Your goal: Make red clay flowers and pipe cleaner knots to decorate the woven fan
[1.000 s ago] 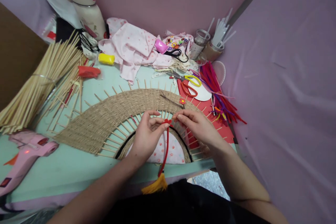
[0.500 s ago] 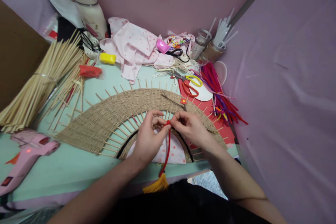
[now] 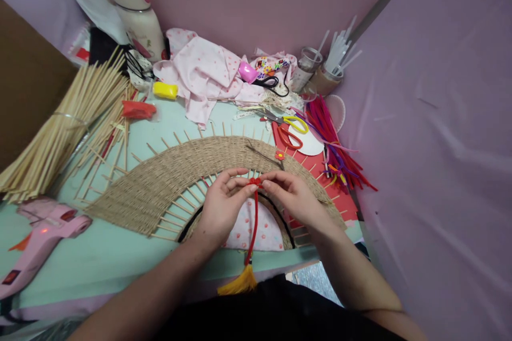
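My left hand (image 3: 224, 205) and my right hand (image 3: 294, 194) pinch opposite sides of a small red pipe cleaner shape (image 3: 255, 181), which looks like a looped bow or flower. From it a red stem (image 3: 255, 224) hangs down to a yellow tassel (image 3: 240, 281) near the table's front edge. Beneath my hands lies a woven fan-shaped panel (image 3: 160, 192) with thin sticks radiating through it. At its centre is a half-round of pink-dotted cloth (image 3: 264, 229), edged in black and partly hidden by my left hand. A small red flower on a twig (image 3: 279, 155) rests on the weave.
Left are a bundle of wooden sticks (image 3: 68, 122) and a pink glue gun (image 3: 44, 242) with a lit light. Scissors (image 3: 294, 123) lie by red and purple pipe cleaners (image 3: 328, 138). At the back stand a bottle (image 3: 140, 26), pink cloth (image 3: 204, 66) and glue sticks (image 3: 340, 45).
My hands have drawn slightly apart, and more of the red looped shape shows between them. The red stem and tassel hang a little straighter.
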Motion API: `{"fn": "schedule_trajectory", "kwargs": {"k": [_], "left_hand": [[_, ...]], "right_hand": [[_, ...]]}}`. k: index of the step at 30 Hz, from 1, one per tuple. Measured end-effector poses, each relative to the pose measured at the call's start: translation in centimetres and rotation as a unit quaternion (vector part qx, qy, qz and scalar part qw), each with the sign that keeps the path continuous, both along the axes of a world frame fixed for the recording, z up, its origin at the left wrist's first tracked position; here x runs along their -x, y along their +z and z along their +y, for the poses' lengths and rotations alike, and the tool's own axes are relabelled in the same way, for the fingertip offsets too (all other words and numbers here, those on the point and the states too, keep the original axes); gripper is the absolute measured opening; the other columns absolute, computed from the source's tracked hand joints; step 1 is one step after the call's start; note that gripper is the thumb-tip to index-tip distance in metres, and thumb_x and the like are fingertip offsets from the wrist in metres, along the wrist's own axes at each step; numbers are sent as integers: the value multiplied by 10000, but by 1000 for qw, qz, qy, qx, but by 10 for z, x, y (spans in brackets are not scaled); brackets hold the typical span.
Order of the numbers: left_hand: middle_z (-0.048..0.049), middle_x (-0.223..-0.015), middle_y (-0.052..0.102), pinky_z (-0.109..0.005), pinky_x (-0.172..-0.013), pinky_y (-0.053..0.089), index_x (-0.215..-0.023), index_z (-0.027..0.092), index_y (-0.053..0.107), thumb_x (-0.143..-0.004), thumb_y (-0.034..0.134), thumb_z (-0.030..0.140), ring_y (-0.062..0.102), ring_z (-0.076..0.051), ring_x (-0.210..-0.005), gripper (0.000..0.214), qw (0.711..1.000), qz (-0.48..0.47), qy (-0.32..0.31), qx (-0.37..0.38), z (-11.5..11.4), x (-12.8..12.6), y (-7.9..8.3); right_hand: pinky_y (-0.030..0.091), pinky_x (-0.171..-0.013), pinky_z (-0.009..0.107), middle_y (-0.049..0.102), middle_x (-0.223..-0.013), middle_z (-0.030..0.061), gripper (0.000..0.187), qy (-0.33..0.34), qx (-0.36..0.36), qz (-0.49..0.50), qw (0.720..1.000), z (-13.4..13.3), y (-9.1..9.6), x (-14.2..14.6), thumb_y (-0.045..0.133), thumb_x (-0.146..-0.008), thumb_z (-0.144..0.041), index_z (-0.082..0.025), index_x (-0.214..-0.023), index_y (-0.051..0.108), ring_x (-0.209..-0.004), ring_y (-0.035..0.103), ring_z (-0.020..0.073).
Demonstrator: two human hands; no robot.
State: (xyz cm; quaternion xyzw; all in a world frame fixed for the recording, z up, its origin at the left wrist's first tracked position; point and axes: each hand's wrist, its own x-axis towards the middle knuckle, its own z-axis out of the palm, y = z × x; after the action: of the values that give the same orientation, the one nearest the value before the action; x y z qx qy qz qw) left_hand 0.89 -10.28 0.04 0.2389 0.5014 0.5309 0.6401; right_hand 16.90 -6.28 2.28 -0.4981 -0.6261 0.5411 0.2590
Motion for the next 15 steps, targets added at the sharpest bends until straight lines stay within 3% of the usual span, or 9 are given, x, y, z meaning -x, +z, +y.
{"fn": "schedule_trajectory", "kwargs": {"k": [7,15], "left_hand": [[-10,-762,710,-260,-748,505,-826,157,660,-653,789,214,654,-131,-748,223,1000,0,-23,17,0,-2,-4],[8,-719,682,-265,-723,498,-724,172,671,-663,764,207,635,-137,-722,116,998,56,-24,-7,0,0,-7]], "right_hand": [[494,-711,285,692,-835,37,77,-39,-104,-10,994,-9,-4,7,652,-835,-262,-203,-825,700,-789,636,164],[510,-698,281,708,-824,39,100,-49,-119,-45,991,-16,-4,8,630,-852,-273,-197,-833,693,-746,652,164]]}}
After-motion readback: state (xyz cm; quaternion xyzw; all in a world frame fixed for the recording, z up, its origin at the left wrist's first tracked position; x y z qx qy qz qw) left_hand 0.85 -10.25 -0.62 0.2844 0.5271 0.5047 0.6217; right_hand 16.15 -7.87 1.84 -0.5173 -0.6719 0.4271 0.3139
